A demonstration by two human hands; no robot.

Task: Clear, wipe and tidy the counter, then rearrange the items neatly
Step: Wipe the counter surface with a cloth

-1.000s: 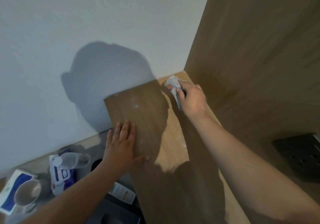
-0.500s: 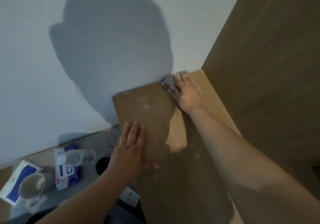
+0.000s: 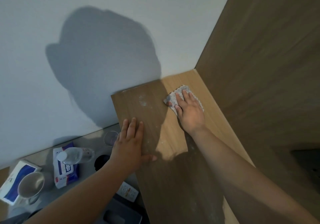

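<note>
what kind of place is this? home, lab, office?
Likely a home or hotel room: a wood-laminate counter fitted into a wall corner, with a wipes pack, metal mug and remote control on the lower surface beside it.

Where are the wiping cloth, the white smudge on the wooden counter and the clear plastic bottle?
wiping cloth [image 3: 172, 97], head view, its uncovered left corner.
white smudge [image 3: 142, 101], head view, the middle of the mark.
clear plastic bottle [image 3: 78, 155], head view, the middle of its body.
</note>
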